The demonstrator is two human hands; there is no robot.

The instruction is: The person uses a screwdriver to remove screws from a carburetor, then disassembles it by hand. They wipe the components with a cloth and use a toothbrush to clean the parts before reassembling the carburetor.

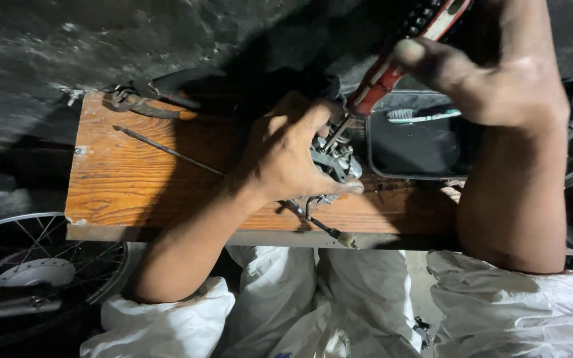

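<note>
On the wooden bench (140,179), left hand (286,156) clamps carburetor (336,159); right hand (492,73) grips screwdriver (392,69)

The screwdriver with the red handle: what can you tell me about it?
The screwdriver has a red handle with a pale stripe and a thin metal shaft. It slants down to the left, its tip on the grey metal part. The right hand grips the handle; the left hand holds the part on the wooden bench.

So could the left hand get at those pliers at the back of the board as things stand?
Probably not right away: the left hand is clamped on the small metal engine part. The pliers lie uncovered on the wooden board, with nothing in between.
</note>
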